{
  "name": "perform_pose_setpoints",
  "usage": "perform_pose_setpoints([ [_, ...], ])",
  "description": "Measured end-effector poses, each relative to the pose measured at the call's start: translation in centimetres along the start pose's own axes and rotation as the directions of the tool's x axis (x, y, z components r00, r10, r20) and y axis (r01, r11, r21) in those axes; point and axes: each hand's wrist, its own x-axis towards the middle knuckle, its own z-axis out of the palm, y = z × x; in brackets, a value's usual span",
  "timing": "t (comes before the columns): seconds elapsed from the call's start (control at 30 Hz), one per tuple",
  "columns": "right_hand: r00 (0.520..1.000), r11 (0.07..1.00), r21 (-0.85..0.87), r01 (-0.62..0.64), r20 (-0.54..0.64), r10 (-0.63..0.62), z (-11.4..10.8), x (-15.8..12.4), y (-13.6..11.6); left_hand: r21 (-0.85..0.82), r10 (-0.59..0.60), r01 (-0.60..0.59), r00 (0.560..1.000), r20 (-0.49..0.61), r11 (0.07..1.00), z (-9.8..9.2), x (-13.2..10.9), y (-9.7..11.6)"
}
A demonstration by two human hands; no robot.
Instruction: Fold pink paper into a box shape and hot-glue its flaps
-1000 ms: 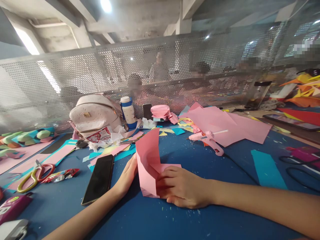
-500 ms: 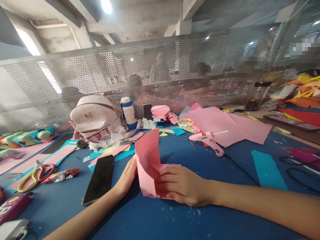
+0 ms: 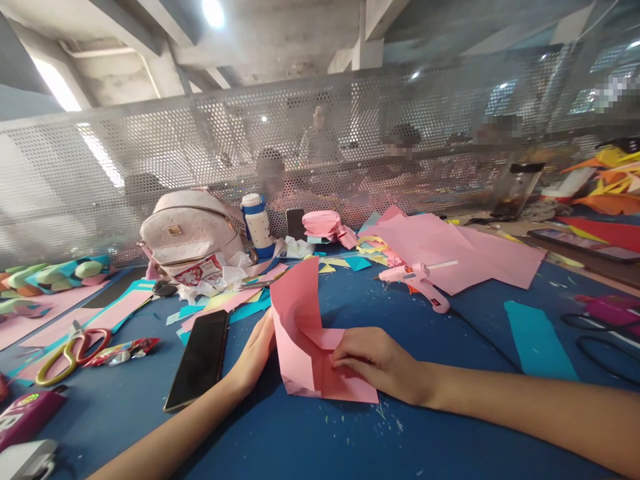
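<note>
A folded sheet of pink paper (image 3: 299, 340) stands on the blue table, its tall left side upright and curved. Lower flaps spread out to the right. My left hand (image 3: 256, 353) rests flat along the outer left side, fingers stretched and their tips partly hidden by the paper. On the right-hand flap, my right hand (image 3: 383, 367) is closed, with curled fingers pressing the paper near the inner fold. A black phone (image 3: 197, 360) lies just left of my left hand. Beyond my right hand lies a pink hot glue gun (image 3: 420, 280) with its cord trailing right.
Scissors (image 3: 75, 353) and a candy wrapper (image 3: 123, 351) lie at left. A backpack (image 3: 193, 223), a bottle (image 3: 257, 227) and paper scraps (image 3: 245, 303) stand or lie behind. Large pink sheets (image 3: 460, 250) and a blue strip (image 3: 540, 340) are at right. A perforated metal screen (image 3: 310, 127) borders the back.
My right hand has slid right and drawn back from the fold, its fingers more curled, uncovering more of the lower pink flap. My left hand stays against the paper's left side.
</note>
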Motion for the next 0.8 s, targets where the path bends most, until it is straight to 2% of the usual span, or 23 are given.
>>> perform_pose_setpoints([
  [0.07, 0.999, 0.999, -0.045, 0.029, -0.017, -0.029, 0.0, 0.1, 0.0, -0.085, 0.018, -0.015, 0.999, 0.037, 0.996, -0.2, 0.0, -0.4],
  [0.13, 0.997, 0.995, -0.094, 0.040, -0.062, -0.046, -0.1, 0.1, -0.1, -0.147, 0.073, -0.053, 0.988, 0.136, 0.988, -0.5, -0.1, -0.6],
  [0.2, 0.992, 0.994, -0.106, 0.017, -0.121, -0.030, -0.3, 0.1, -0.1, -0.154, 0.143, -0.106, 0.956, 0.255, 0.982, -0.8, -0.2, -0.5],
  [0.27, 0.988, 0.998, -0.029, -0.058, -0.147, 0.054, -0.4, 0.2, -0.1, -0.132, 0.187, -0.152, 0.930, 0.317, 0.979, -1.1, -0.3, -0.3],
  [0.33, 0.974, 0.979, 0.104, -0.175, -0.129, 0.188, -0.6, 0.4, -0.1, -0.065, 0.187, -0.175, 0.924, 0.333, 0.982, -1.2, -0.3, -0.2],
  [0.47, 0.901, 0.878, 0.278, -0.389, -0.084, 0.426, -0.6, 0.7, 0.0, 0.157, 0.093, -0.165, 0.918, 0.385, 0.974, -1.5, -0.2, -0.7],
  [0.57, 0.853, 0.813, 0.349, -0.466, -0.065, 0.517, -0.6, 0.9, 0.1, 0.220, 0.013, -0.110, 0.916, 0.400, 0.969, -1.8, 0.0, -1.3],
  [0.6, 0.853, 0.803, 0.371, -0.466, -0.053, 0.520, -0.7, 0.9, 0.2, 0.225, -0.003, -0.094, 0.919, 0.394, 0.970, -2.0, 0.0, -1.4],
  [0.67, 0.887, 0.827, 0.382, -0.412, -0.041, 0.461, -0.8, 0.8, 0.2, 0.222, -0.014, -0.078, 0.923, 0.384, 0.972, -2.1, 0.2, -1.3],
  [0.8, 0.972, 0.960, 0.197, -0.200, -0.080, 0.219, -1.1, 0.5, 0.2, 0.187, -0.023, -0.055, 0.921, 0.390, 0.981, -2.3, 0.6, -0.5],
])
